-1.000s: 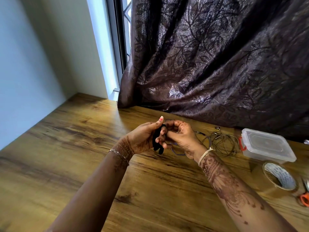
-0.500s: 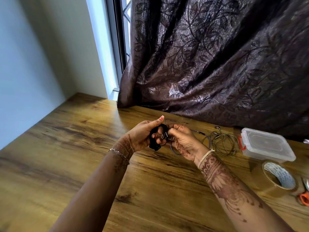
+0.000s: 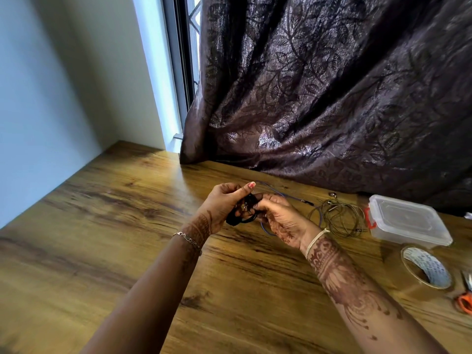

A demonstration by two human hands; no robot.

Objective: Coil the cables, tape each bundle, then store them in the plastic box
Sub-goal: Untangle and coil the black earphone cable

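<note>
**Black cable bundle held between both hands above worktop**

Left hand (image 3: pixel 224 205): closed around a small black cable bundle (image 3: pixel 242 218), thumb raised and extended over the top. Bracelet on the wrist. Right hand (image 3: pixel 281 218): fingers pinched on the same bundle from the opposite side, a pale band on the wrist. Both hands raised above the wooden worktop (image 3: pixel 122 226), meeting at the bundle. Bundle compact, dark, partly hidden by the fingers; end connectors not clearly resolved.

Landmark for all positions: plastic box (image 3: pixel 406 221), clear, lid on, red latch on its side facing the hands, standing on the worktop at the foot of the dark patterned curtain (image 3: pixel 332 85).

- Black cable bundle: well apart from the box, on its latch side, in the air.
- Blue cable (image 3: pixel 283 195): loose on the worktop, running under and behind the right hand, between the hands and the box.
- Thin olive-coloured cable coil (image 3: pixel 339 221): flat on the worktop, just beside the box, on its latch side.
- Tape roll (image 3: pixel 426 270): flat on the worktop, near the box, on the side closer to the camera.
- Scissors with orange handles (image 3: pixel 464 300): beyond the tape roll from the box, cut off by the frame edge.
</note>
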